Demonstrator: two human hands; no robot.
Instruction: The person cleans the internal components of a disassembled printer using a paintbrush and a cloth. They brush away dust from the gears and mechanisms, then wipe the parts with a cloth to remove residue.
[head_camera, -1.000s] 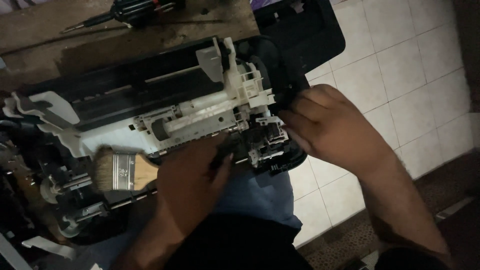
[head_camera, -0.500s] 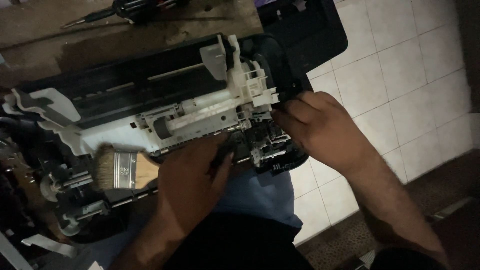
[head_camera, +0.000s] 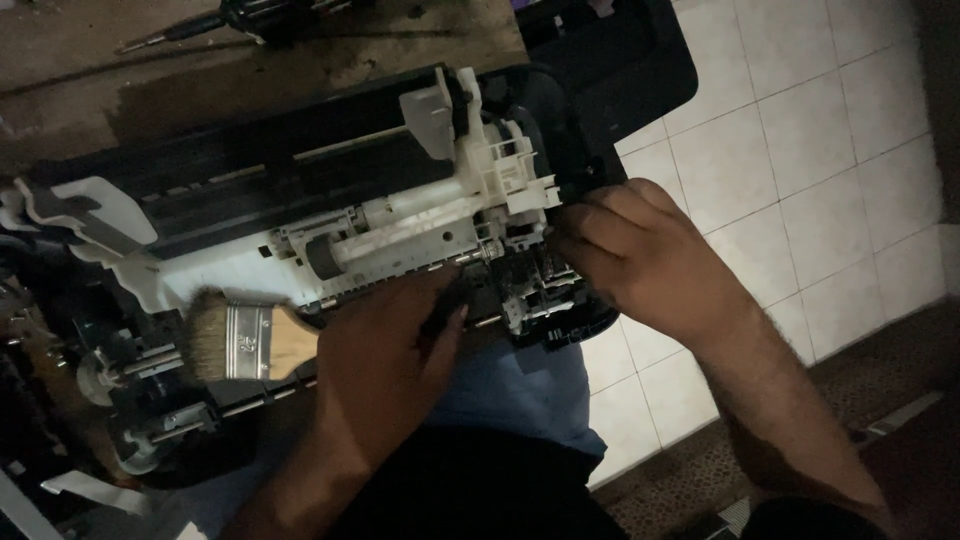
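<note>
wooden brush (head_camera: 250, 343) in left hand (head_camera: 385, 375), right hand (head_camera: 650, 262) on printer frame (head_camera: 400, 225)

Two bare hands, left hand (head_camera: 385, 365) at 7 o'clock, right hand (head_camera: 650, 260) at 3 o'clock. No gloves, rings or watch visible. Forearms bare, no sleeves within view. Blue trousers (head_camera: 510, 395) over the lap at 6 o'clock. Dark garment (head_camera: 470, 490) at bottom edge; detail lost in shadow.
</note>
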